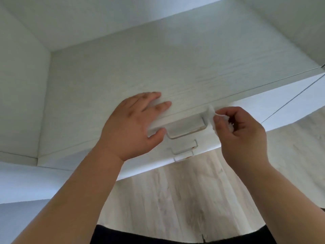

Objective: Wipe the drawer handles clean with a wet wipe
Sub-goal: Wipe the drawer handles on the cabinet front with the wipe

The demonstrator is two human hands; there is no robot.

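Observation:
A white chest of drawers (123, 71) fills the view from above. Its top drawer's white bar handle (184, 132) sticks out below the front edge. My right hand (241, 134) pinches a white wet wipe (210, 115) that is wrapped over the handle's right end. My left hand (133, 124) rests flat on the chest's top edge, fingers spread, thumb touching the handle's left end. Two lower drawer handles (184, 148) show beneath the top one, the lowest handle (182, 157) with a reddish mark.
Pale wood-look flooring (175, 199) lies below the drawers. White walls (21, 85) enclose the chest on the left and at the far right. A dark garment on my body (158, 235) shows at the bottom edge.

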